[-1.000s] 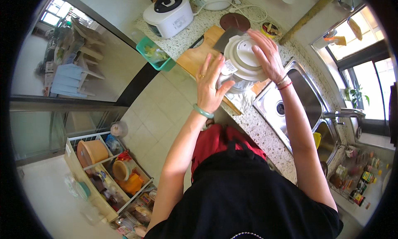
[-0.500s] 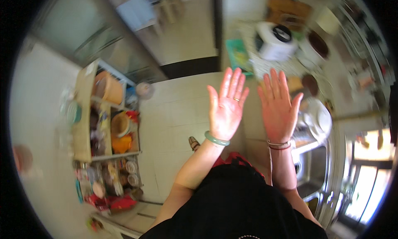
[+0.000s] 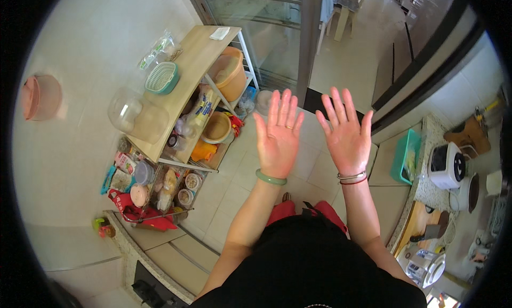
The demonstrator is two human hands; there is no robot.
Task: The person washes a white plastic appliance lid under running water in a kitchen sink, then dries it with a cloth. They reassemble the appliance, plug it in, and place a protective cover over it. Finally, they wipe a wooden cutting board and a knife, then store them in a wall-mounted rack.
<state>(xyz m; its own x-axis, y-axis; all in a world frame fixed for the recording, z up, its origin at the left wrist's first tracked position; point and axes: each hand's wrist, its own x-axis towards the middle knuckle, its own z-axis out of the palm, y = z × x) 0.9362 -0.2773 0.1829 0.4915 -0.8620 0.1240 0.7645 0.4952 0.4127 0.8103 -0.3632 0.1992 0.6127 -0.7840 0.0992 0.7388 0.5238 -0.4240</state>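
While aloft, 2 hands (image 3: 279, 142) (image 3: 346, 140) above floor (image 3: 237, 172)

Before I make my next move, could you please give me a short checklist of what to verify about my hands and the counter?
1. Left hand empty: ok, spread open with the palm showing.
2. Right hand empty: ok, also spread open, apart from the left.
3. Wrists bare: not ok, a green bangle on the left, a silvery bangle and red cord on the right.
4. Cleaver put away: not ok, it lies out at the cutting board.
5. White-lidded clear container firmly closed: cannot tell.
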